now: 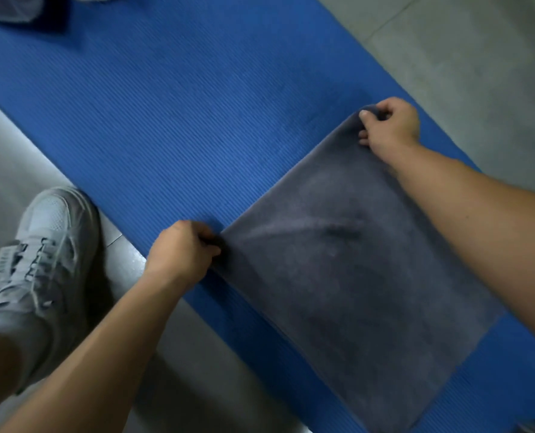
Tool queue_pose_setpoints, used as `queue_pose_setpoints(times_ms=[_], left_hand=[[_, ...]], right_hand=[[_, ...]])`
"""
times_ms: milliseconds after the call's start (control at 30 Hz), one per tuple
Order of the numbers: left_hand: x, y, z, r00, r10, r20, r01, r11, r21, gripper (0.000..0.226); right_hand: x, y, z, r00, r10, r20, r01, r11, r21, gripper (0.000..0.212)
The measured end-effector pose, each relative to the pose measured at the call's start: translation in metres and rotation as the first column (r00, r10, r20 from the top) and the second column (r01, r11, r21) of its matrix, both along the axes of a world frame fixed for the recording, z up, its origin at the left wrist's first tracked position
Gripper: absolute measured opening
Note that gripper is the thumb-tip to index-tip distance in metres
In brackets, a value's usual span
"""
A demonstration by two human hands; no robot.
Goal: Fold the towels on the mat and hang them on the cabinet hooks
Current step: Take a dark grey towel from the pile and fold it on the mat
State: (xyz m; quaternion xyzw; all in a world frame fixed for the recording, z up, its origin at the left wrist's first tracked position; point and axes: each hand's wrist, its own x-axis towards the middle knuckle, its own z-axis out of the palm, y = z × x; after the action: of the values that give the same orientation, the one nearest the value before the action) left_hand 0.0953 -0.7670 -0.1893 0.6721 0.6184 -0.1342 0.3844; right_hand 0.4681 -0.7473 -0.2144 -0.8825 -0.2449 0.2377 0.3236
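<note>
A dark grey towel lies spread on the blue ribbed mat, reaching from the middle to the lower right. My left hand pinches the towel's near-left corner at the mat's edge. My right hand grips the far corner, its fingers curled round the cloth. The edge between both hands is pulled taut, and a crease runs across the towel's middle. No cabinet or hooks are in view.
A grey sneaker stands on the grey floor left of the mat. Pale grey fabric lies at the mat's top-left corner. Floor borders the mat on both long sides.
</note>
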Motion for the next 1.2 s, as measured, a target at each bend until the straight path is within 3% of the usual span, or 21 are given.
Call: queue_pose_setpoints(times_ms=[133, 300, 400, 500, 600, 700, 767, 967, 1200], left_hand=[[-0.011, 0.022, 0.000, 0.978, 0.191, 0.089, -0.208, 0.942, 0.264, 0.009], [-0.018, 0.026, -0.001, 0.904, 0.251, 0.347, -0.343, 0.910, 0.234, 0.018], [-0.013, 0.003, 0.005, 0.877, 0.021, 0.479, -0.139, 0.967, 0.212, 0.018], [-0.001, -0.028, 0.008, 0.811, -0.195, 0.551, 0.054, 0.964, 0.261, 0.021], [0.019, -0.062, 0.013, 0.721, -0.426, 0.547, 0.288, 0.901, 0.324, 0.019], [0.039, -0.096, 0.016, 0.574, -0.613, 0.543, 0.462, 0.790, 0.403, 0.013], [0.047, -0.120, 0.015, 0.502, -0.658, 0.561, 0.523, 0.747, 0.410, 0.009], [0.060, -0.189, 0.002, 0.434, -0.723, 0.537, 0.605, 0.676, 0.421, 0.013], [0.074, -0.240, -0.019, 0.541, -0.766, 0.348, 0.641, 0.643, 0.418, 0.020]], right_hand=[[-0.012, 0.044, 0.011, 0.987, -0.070, -0.146, 0.096, 0.979, 0.182, 0.004], [-0.024, 0.075, 0.023, 0.950, -0.087, -0.299, 0.181, 0.935, 0.304, 0.025], [-0.024, 0.063, 0.031, 0.905, -0.173, -0.388, 0.319, 0.881, 0.350, 0.037], [-0.009, 0.026, 0.037, 0.863, -0.253, -0.436, 0.404, 0.865, 0.298, 0.031], [0.019, -0.027, 0.040, 0.875, -0.323, -0.361, 0.410, 0.891, 0.197, 0.033], [0.047, -0.087, 0.045, 0.919, -0.319, -0.234, 0.349, 0.931, 0.102, 0.036], [0.066, -0.126, 0.045, 0.928, -0.315, -0.198, 0.334, 0.940, 0.066, 0.030], [0.091, -0.224, 0.035, 0.912, -0.404, -0.074, 0.408, 0.912, 0.044, 0.030], [0.086, -0.274, 0.013, 0.924, -0.379, 0.046, 0.381, 0.921, -0.082, 0.041]])
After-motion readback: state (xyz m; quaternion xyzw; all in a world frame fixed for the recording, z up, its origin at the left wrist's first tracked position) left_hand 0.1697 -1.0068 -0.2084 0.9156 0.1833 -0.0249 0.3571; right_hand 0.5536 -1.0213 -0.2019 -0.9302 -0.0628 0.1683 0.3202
